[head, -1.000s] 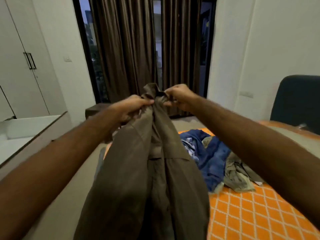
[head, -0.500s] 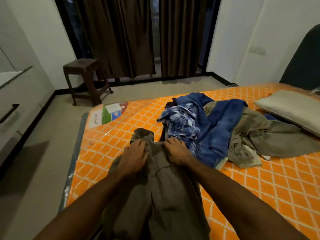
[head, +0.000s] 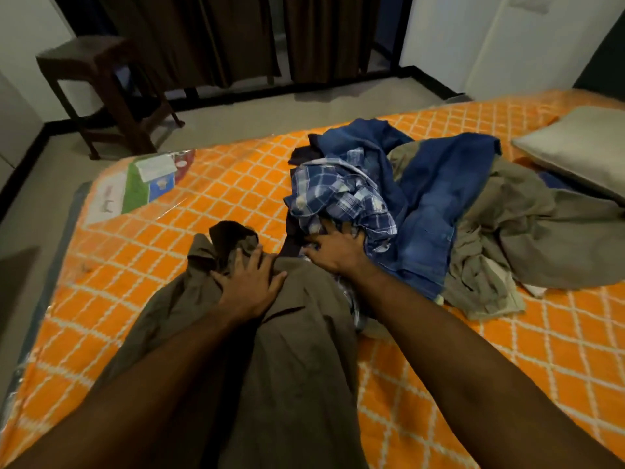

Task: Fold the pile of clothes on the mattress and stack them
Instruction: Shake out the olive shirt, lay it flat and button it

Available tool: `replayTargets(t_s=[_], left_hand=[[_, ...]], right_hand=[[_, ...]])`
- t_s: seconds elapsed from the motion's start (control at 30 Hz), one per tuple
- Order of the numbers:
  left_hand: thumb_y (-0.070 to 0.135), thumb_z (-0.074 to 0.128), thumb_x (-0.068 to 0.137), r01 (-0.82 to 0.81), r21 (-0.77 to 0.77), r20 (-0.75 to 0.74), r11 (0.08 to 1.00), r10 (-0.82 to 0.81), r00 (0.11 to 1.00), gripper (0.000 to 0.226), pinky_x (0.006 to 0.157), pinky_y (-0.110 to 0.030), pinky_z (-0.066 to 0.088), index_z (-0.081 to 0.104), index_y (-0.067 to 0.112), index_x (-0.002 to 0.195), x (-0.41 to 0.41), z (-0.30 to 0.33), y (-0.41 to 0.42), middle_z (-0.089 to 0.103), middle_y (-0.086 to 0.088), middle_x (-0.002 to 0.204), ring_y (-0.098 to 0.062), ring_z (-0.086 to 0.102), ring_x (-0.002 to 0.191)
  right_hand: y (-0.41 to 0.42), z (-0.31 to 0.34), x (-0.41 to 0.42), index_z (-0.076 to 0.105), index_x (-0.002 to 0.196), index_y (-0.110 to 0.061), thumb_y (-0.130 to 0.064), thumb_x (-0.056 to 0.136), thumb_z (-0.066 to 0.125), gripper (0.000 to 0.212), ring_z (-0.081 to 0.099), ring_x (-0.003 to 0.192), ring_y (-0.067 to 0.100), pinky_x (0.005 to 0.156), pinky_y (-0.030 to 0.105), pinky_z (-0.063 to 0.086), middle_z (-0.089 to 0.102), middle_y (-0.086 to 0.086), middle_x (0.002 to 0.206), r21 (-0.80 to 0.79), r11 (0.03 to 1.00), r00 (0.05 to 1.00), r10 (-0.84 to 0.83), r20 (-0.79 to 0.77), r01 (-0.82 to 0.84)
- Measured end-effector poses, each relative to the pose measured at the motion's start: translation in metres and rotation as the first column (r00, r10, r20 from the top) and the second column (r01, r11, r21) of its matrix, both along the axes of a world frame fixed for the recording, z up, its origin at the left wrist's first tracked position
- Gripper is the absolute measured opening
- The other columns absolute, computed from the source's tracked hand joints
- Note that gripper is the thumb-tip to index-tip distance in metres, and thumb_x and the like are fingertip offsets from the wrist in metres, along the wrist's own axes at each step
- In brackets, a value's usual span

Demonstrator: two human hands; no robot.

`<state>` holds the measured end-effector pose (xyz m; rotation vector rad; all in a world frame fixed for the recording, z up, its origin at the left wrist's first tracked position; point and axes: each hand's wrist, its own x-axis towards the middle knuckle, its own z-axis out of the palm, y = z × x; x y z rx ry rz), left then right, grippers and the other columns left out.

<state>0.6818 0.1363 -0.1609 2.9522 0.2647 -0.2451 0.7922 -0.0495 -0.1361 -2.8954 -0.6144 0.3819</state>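
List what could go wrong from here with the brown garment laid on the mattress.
The brown garment is bunched at its top under the left hand, so creases may get folded in. The right hand presses into the checked shirt in the pile, which crowds the garment's right edge and could snag.

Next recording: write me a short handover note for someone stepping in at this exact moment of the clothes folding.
Left hand: flat, fingers spread, pressing the brown garment onto the mattress.
Right hand: fingers spread against the pile, touching the plaid shirt; holds nothing.
Things: the brown garment lies lengthwise in front of the person, its top end bunched. The pile (plaid shirt, jeans, khaki pieces) sits beyond it to the right, by the pillow.
Done: one garment laid down.
Left: smooth and fold it, fold the pile, stack. No stack in view yet.
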Motion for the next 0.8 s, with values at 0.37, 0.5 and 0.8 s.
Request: replayTargets(t_s=[0.37, 0.5, 0.8], left_hand=[[0.055, 0.031, 0.102, 0.175, 0.188, 0.124, 0.966, -0.200, 0.972, 0.051, 0.108, -0.078, -0.001, 0.053, 0.021, 0.134, 0.007, 0.019, -0.047, 0.029, -0.006, 0.161, -0.032, 0.013, 0.153], [0.057, 0.051, 0.097, 0.255, -0.342, 0.145, 0.904, -0.217, 0.965, 0.066, 0.113, -0.056, 0.030, 0.038, 0.014, 0.145, 0.051, 0.028, -0.123, 0.036, -0.011, 0.152, -0.030, 0.037, 0.141], [0.082, 0.080, 0.051, 0.023, -0.922, 0.155, 0.387, 0.313, 0.937, 0.129, 0.112, -0.052, 0.040, 0.026, 0.028, 0.155, 0.207, 0.020, -0.223, 0.029, -0.009, 0.161, -0.028, 0.033, 0.146]], right_hand=[[-0.170, 0.006, -0.020, 0.025, 0.153, -0.047, -0.051, 0.096, 0.052, 0.063, 0.032, 0.141, 0.044, 0.105, 0.079, 0.023, 0.031, -0.001, 0.160, -0.272, 0.953, 0.984, -0.093, 0.155, 0.132], [-0.234, 0.018, -0.029, 0.037, 0.151, -0.034, -0.042, 0.092, 0.059, 0.063, 0.031, 0.142, 0.042, 0.110, 0.063, 0.031, 0.040, 0.008, 0.156, -0.268, 0.949, 0.985, -0.148, 0.089, 0.167], [-0.357, 0.051, 0.019, 0.069, 0.099, -0.024, -0.038, 0.082, 0.059, 0.025, 0.065, 0.099, 0.026, 0.086, 0.037, 0.050, 0.066, 0.003, 0.105, 0.828, 0.446, 0.681, -0.724, 0.110, 0.340]])
